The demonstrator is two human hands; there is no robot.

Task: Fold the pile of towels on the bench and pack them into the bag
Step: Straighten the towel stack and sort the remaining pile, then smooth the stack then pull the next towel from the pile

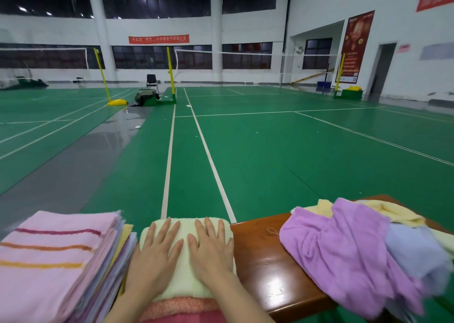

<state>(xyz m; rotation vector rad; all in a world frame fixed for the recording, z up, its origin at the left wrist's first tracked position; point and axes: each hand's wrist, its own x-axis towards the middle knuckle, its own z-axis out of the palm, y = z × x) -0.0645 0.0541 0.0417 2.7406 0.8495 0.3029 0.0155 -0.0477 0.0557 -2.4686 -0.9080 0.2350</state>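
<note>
A folded pale yellow towel lies on the brown wooden bench in front of me. My left hand and my right hand press flat on it side by side, fingers straight. To the left stands a tall stack of folded towels, topped by a pink one with red, orange and yellow stripes. On the right lies a loose pile of unfolded towels, purple, yellow and light blue. An orange-pink towel edge shows under the yellow one. No bag is in view.
Beyond the bench stretches a green badminton court floor with white lines. Yellow net posts, nets, a black chair and a dark bundle stand far off. White walls with red banners close the hall.
</note>
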